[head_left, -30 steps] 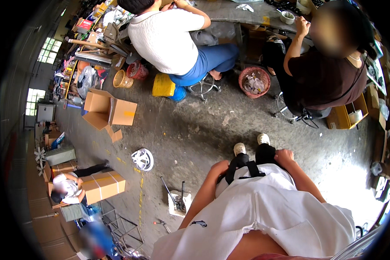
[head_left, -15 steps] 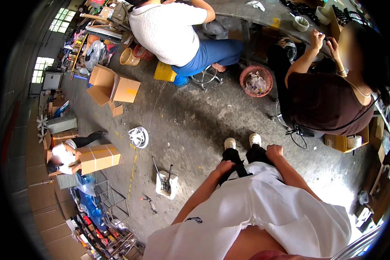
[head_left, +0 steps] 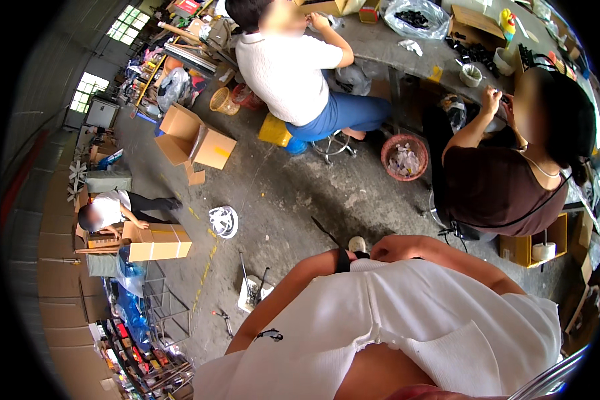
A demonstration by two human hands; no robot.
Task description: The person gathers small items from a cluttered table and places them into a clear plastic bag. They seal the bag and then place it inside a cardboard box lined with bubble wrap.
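At the front of my waist, my left hand (head_left: 330,261) is closed on a black strap (head_left: 343,261), which crosses over it. The strap's thin loose end (head_left: 325,230) sticks out over the floor. Close by on the right, my right hand (head_left: 395,248) is closed with curled fingers against the top of my white shirt (head_left: 420,293). What lies inside these fingers is hidden. One light shoe (head_left: 357,244) shows just beyond my hands.
A person in a dark top (head_left: 507,183) sits at right by the workbench (head_left: 423,63); another in white (head_left: 283,77) sits ahead. A red basket (head_left: 405,175) holds scraps. Open carton (head_left: 213,148), white coiled item (head_left: 224,222) and dustpan (head_left: 250,293) lie left. Someone handles a carton (head_left: 160,241) farther left.
Both hands have come together at my waist, my right hand moving left. The strap end now swings out forward. My view has shifted, showing more of the workbench. The far-left person has straightened somewhat.
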